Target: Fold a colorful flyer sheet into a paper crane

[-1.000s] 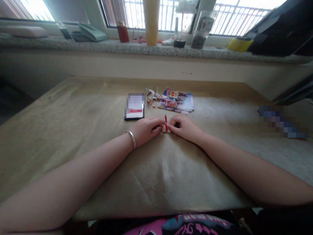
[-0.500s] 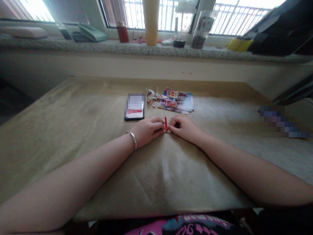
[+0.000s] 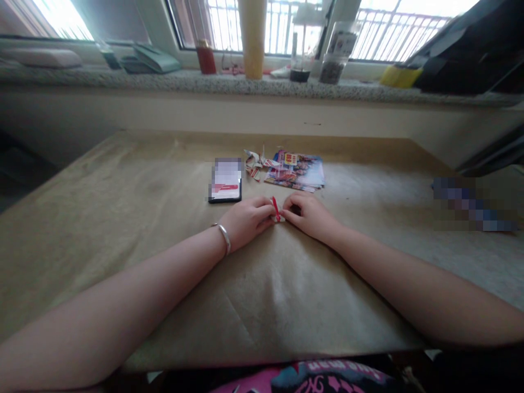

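Note:
A small piece of folded paper, red and white, stands between my fingertips just above the table. My left hand, with a silver bangle at the wrist, pinches its left side. On the right, my right hand has thumb and forefinger closed at the paper's lower edge, the other fingers curled. The red part leans to the left. Fingers cover much of the paper, so its full shape is hidden. Several folded paper pieces lie beyond my hands, beside a stack of colourful printed sheets.
A phone with a lit, partly blurred screen lies beyond my left hand. At the right of the table is a pixelated long item. Bottles, a yellow cylinder and a dark bag stand on the windowsill.
The red part of the paper was upright and now tilts left, towards my left fingers. Both hands stay in nearly the same place.

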Motion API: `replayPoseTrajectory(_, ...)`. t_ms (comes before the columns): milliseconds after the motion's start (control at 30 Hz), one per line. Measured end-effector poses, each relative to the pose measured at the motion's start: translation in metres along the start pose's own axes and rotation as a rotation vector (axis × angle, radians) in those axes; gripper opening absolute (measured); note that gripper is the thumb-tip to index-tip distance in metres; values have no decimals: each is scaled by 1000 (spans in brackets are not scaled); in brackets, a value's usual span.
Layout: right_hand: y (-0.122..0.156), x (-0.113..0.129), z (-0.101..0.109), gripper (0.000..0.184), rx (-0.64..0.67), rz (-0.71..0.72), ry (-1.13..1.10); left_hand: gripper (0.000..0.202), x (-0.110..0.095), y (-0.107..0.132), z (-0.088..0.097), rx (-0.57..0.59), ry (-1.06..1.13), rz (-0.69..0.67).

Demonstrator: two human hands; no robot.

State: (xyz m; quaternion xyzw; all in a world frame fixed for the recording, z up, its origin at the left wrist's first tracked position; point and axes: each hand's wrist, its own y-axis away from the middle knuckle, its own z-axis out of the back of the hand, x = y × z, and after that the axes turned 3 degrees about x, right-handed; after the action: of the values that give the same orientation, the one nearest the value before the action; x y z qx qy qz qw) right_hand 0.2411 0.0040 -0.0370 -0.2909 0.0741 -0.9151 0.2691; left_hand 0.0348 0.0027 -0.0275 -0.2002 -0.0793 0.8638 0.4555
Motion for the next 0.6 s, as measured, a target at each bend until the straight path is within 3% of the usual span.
replayPoseTrajectory(233,0,2,3,9,-25,49,-154,11,3,2,-2,-41,82,-30)
replayPoseTrajectory(600,-3,-4,0,13,-1,1,-30,13,6,-1,-1,28,127,-32)
